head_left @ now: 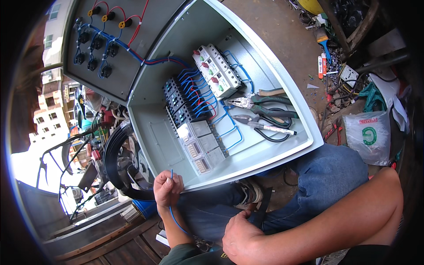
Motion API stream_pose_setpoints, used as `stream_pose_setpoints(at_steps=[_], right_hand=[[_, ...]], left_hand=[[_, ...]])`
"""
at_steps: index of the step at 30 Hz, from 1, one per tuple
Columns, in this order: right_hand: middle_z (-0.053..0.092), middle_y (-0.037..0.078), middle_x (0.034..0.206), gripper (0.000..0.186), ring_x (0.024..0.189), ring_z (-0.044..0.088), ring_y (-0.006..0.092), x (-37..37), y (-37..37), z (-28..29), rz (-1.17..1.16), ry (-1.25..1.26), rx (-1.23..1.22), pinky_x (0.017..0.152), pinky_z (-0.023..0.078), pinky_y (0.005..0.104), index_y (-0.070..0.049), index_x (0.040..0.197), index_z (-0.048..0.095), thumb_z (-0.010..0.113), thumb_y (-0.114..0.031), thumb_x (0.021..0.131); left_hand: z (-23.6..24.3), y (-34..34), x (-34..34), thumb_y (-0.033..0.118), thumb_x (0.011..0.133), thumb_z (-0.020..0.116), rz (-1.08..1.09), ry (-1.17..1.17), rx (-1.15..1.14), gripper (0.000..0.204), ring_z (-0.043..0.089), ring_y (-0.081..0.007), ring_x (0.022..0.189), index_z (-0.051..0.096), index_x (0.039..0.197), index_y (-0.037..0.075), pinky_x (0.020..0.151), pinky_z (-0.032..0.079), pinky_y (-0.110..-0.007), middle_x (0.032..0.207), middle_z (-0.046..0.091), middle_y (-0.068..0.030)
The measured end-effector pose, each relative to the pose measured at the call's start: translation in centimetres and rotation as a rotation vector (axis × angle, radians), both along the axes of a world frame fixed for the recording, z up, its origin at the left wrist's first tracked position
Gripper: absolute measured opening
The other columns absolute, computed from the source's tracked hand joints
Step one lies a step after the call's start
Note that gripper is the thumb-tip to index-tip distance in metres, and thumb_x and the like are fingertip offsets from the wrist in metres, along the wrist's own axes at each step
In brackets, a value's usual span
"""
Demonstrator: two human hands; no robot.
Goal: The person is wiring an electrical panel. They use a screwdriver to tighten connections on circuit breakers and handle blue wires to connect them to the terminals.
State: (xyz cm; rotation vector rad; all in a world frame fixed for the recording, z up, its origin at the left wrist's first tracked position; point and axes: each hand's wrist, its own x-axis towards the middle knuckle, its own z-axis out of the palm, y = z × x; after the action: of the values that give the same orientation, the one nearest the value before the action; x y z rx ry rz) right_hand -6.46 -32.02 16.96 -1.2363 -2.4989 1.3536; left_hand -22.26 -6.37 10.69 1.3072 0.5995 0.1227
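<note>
My left hand [168, 189] pinches a thin blue wire [176, 221] upright at the near left corner of a grey metal electrical box [251, 170]. The wire's end sticks up above the fingers, and its length hangs down along my forearm. My right hand [240, 234] is curled closed over my lap, its fingers mostly hidden, so what it holds cannot be made out. Inside the box sit black contactors [179, 104] with blue wires, white breakers [217, 73] with red and green buttons, and relays under clear covers [201, 145].
Combination pliers [260, 102], dark-handled cutters [260, 119] and a white marker [276, 128] lie in the box's right side. The open door [119, 48] carries wired switches. A black coil [117, 163] stands left; a plastic bag [367, 137] and scraps lie right.
</note>
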Motion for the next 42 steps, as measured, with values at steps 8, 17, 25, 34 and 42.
stream_pose_setpoints(at_steps=[8, 17, 25, 34, 42], right_hand=[[0.076, 0.012, 0.107, 0.026, 0.1, 0.071, 0.031, 0.7, 0.0, -0.2, -0.191, 0.054, 0.04, 0.077, 0.053, 0.0556, -0.006, 0.108, 0.077, 0.062, -0.018, 0.09], [0.069, 0.014, 0.07, 0.029, 0.059, 0.066, 0.0269, 18.1, 8.3, -2.7, -1.398, 0.128, 0.351, 0.062, 0.056, 0.0369, 0.005, 0.091, 0.073, 0.065, -0.023, 0.091], [0.067, 0.022, 0.127, 0.033, 0.12, 0.065, 0.0356, 25.7, 19.3, -13.1, -1.567, -0.576, -0.257, 0.102, 0.052, 0.0421, -0.002, 0.116, 0.073, 0.058, -0.011, 0.087], [0.064, 0.026, 0.132, 0.046, 0.123, 0.063, 0.0363, 27.5, 15.9, -19.1, -1.71, -0.333, -0.353, 0.103, 0.05, 0.0406, 0.003, 0.12, 0.069, 0.061, -0.02, 0.081], [0.062, 0.021, 0.137, 0.055, 0.125, 0.061, 0.0364, 26.3, 16.0, -17.3, -1.676, -0.342, -0.357, 0.105, 0.049, 0.0423, -0.002, 0.127, 0.067, 0.068, -0.032, 0.081]], left_hand=[[0.1, -0.2, 0.2, 0.023, 0.095, 0.07, 0.006, 0.049, 0.014, 0.028, 0.043, -0.0128, 0.054, 0.061, 0.087, -0.002, 0.049, 0.031, -0.027, 0.059, 0.047, -0.0031], [0.2, -0.8, -0.2, 0.02, 0.099, 0.068, -0.009, 0.172, 0.067, 0.023, 0.042, -0.0027, 0.058, 0.068, 0.093, -0.002, 0.053, 0.031, -0.021, 0.067, 0.054, 0.0044], [0.6, -0.1, 0.1, 0.02, 0.099, 0.069, -0.06, 0.135, -0.037, 0.021, 0.046, -0.0027, 0.061, 0.069, 0.092, 0.0, 0.054, 0.035, -0.02, 0.071, 0.058, 0.0046], [0.5, 0.1, -0.2, 0.017, 0.099, 0.069, -0.091, 0.173, -0.006, 0.019, 0.048, -0.0032, 0.062, 0.068, 0.09, 0.001, 0.055, 0.037, -0.021, 0.071, 0.059, 0.0043], [0.2, 0.6, 0.2, 0.019, 0.098, 0.069, -0.068, 0.207, -0.102, 0.022, 0.049, -0.0056, 0.058, 0.068, 0.089, -0.001, 0.053, 0.037, -0.022, 0.067, 0.059, 0.0008]])
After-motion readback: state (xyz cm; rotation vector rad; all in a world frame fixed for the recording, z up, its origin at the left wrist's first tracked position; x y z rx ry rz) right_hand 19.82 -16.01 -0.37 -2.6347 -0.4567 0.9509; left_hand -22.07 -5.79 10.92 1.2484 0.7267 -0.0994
